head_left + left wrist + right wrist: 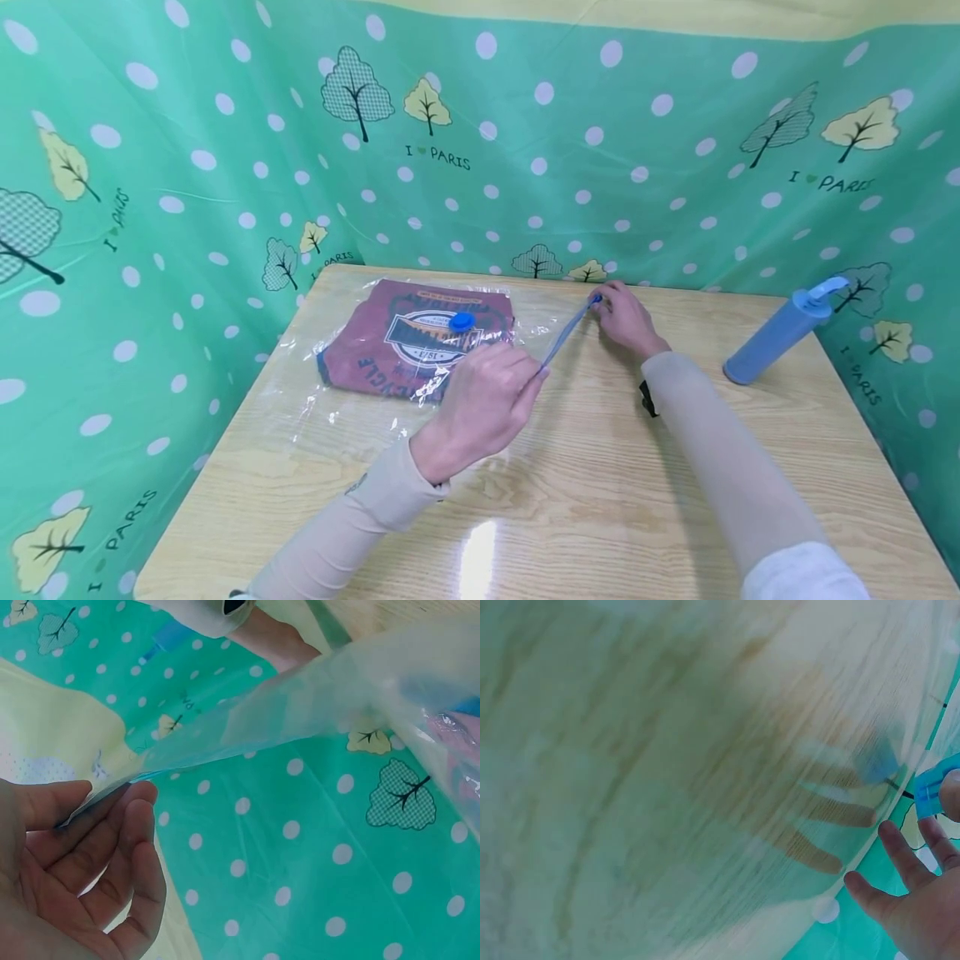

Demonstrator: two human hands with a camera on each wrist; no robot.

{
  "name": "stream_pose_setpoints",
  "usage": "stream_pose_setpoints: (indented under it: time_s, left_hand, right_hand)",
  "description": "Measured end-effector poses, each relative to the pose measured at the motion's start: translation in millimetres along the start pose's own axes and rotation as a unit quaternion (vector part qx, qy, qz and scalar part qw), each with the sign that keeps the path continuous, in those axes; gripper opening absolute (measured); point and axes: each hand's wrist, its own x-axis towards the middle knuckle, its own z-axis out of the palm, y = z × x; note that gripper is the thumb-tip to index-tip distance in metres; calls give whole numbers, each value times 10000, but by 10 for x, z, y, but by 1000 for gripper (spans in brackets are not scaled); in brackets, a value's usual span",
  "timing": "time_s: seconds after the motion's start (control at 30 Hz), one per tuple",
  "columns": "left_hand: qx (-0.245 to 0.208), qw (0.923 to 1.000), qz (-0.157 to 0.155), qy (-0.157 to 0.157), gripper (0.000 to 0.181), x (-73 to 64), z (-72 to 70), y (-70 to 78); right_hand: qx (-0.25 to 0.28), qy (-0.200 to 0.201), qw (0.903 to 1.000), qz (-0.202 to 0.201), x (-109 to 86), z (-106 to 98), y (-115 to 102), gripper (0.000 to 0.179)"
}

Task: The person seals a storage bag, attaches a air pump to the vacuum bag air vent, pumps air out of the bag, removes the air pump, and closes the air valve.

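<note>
A clear plastic storage bag [300, 404] lies on the table with a folded maroon garment [367, 346] inside, printed with a round badge. On top of the bag sits a round blue valve cap [462, 322]. My left hand [487, 396] pinches the near end of the bag's raised blue-edged mouth [566, 335] between thumb and fingers, also visible in the left wrist view, where the plastic [247, 724] stretches away. At the far end, my right hand [628, 323] pinches a small blue slider clip [935, 786] on that edge; its other fingers are spread.
A blue hand pump [776, 340] stands tilted in the head view at the table's right. Green dotted cloth [570, 150] hangs behind and along both sides of the wooden table [585, 500]. A dark band [648, 400] shows at the right wrist.
</note>
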Motion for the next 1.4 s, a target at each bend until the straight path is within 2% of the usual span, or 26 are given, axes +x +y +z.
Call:
stream_pose_setpoints:
  time_s: [0.5, 0.73, 0.9, 0.97, 1.03, 1.1, 1.2, 1.27, 1.3, 1.33, 1.4]
  left_hand:
    - [-156, 9998, -81, 64, 21, 14, -80, -12]
    - [-259, 9994, -132, 197, 22, 26, -61, -36]
    - [-253, 9993, -104, 238, 22, 75, -47, -44]
    - [-235, 9995, -87, 213, 21, 95, -26, -29]
    - [-249, 9995, -110, 161, 18, 112, -1, -9]
    - [-294, 9994, -141, 130, 15, 124, 31, 14]
    - [-365, 9992, -173, 53, 10, 138, 84, 43]
    - [-411, 9990, -184, -14, 8, 144, 120, 57]
    - [-425, 9989, -188, -71, 8, 148, 136, 64]
    - [-435, 9988, -188, -133, 7, 151, 154, 73]
    - [-461, 9984, -182, -257, 6, 160, 188, 97]
  right_hand:
    - [49, -71, 9998, 152, 89, -15, 22, 20]
    - [83, -80, 9997, 193, 99, -15, 14, 22]
    - [674, 28, 9965, 489, 85, -31, -10, 34]
    - [1074, 96, 9914, 746, 57, -78, -36, 41]
    - [1381, 75, 9832, 1191, 30, -157, -93, 45]
    - [1747, -128, 9694, 1720, 10, -250, -148, 47]
    - [2299, -699, 9421, 2338, -48, -389, -238, 49]
    - [2671, -1131, 9243, 2481, -107, -447, -277, 51]
    - [2790, -1304, 9192, 2453, -146, -472, -298, 51]
    - [2897, -1453, 9148, 2411, -183, -493, -318, 50]
    - [2976, -1660, 9120, 2284, -260, -527, -341, 48]
